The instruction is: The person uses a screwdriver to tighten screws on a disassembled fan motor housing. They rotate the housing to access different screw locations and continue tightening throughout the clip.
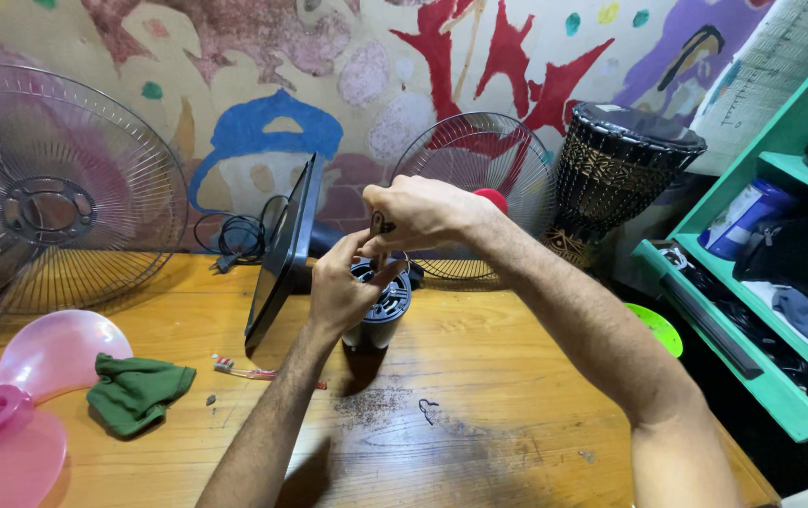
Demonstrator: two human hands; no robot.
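A wire fan guard (51,193) leans at the wooden desk's (479,414) far left edge, pink fan blades (18,395) with a green cloth (136,390) at the near left corner. Mid-desk, the fan motor (383,310) stands upright beside a tilted dark base (284,249). The left hand (343,292) cups the motor's top; the right hand (418,214) pinches a small tool (380,226) just above.

The desk (517,414) is bare wood, matt and scuffed with dark grit. The fan motor housing (380,310) looks black ribbed plastic, the fan guards (56,188) thin glossy wire (metal, seemingly), the blades (37,367) translucent pink plastic, the green rag (136,390) soft cloth.
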